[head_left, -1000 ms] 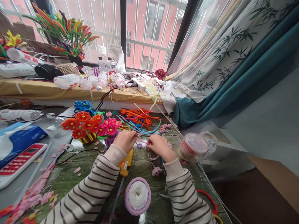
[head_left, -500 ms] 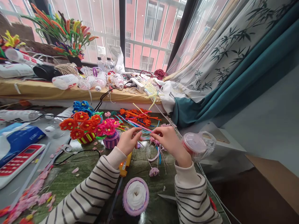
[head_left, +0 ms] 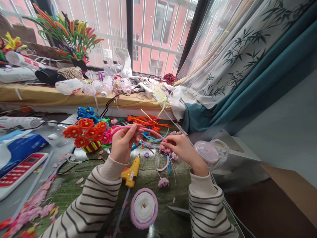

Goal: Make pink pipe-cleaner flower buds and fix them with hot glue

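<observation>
My left hand (head_left: 125, 140) is closed on pink pipe cleaners (head_left: 151, 130), pinching them between thumb and fingers. They arch across to my right hand (head_left: 182, 149), whose thumb and fingers pinch the other end. Exactly how many strands there are I cannot tell. Under the hands lie blue pipe cleaners (head_left: 155, 138) and small pink crocheted-looking flowers (head_left: 163, 182). Below my left hand rests a yellow glue gun (head_left: 131, 172) with a glue stick in its back. A round lilac-rimmed pot (head_left: 144, 209) with white filling stands nearest me.
Pots of orange flowers (head_left: 86, 132) and blue flowers (head_left: 88, 114) stand at left, near a red-and-white calculator (head_left: 22, 175) and a blue tissue pack (head_left: 24, 148). Scissors (head_left: 178, 209) lie by my right sleeve. A clear plastic tub (head_left: 206, 150) stands at right. Bottles (head_left: 69, 86) line the sill.
My left hand has moved left and up, away from my right hand, drawing the pink pipe cleaners out between them. The glue gun now shows more fully. My right hand has shifted slightly right.
</observation>
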### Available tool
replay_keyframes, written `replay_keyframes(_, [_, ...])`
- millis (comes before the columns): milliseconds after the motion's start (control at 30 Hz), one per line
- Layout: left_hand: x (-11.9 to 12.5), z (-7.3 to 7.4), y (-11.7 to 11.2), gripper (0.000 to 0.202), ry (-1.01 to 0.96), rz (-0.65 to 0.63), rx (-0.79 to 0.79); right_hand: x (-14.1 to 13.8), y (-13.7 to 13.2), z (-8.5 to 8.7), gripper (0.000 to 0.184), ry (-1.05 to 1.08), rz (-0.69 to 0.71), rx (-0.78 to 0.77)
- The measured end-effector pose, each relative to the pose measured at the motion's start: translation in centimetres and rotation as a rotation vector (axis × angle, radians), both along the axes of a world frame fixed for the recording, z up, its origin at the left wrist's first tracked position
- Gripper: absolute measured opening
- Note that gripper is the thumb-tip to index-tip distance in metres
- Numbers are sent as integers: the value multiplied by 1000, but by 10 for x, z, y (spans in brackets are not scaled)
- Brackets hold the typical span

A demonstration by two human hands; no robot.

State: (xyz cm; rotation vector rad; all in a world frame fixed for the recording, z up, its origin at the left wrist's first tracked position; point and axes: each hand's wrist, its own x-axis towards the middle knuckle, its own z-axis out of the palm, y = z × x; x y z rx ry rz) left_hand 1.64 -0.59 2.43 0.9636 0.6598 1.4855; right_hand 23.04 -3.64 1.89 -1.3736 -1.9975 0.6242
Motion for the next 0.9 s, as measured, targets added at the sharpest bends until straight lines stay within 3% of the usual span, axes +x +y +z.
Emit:
replay_keyframes(100, [-8, 8, 0, 32, 29, 27, 10, 6, -1, 3, 31, 94, -25, 28])
replay_keyframes(233, [-15, 14, -8, 38, 439, 92, 96, 9, -1, 3, 32, 218, -105, 79])
replay_keyframes(333, [-16, 22, -24, 43, 823, 451, 385, 6, -3, 4, 33, 210, -127, 145])
replay_keyframes(400, [-15, 29, -33, 33, 1022, 645, 656, 2, -6, 8, 33, 173, -121, 182])
replay_keyframes(467, [-11, 33, -39, 23, 1179, 603, 882, -6, -9, 13, 32, 142, -83, 206])
replay_keyframes(533, [-6, 33, -40, 29, 1287, 441, 963, -15, -14, 19, 29, 136, -11, 210])
replay_keyframes(667, [-4, 23, -33, 19, 1307, 193, 818, -28, -18, 25, 25, 153, 52, 163])
replay_keyframes(800, [-11, 21, -26, 14, 1208, 152, 721, -26, -15, 21, 27, 270, 72, 22])
replay_keyframes(900, [-15, 22, -24, 13, 1254, 110, 684, -25, -12, 17, 27, 332, 90, -31])
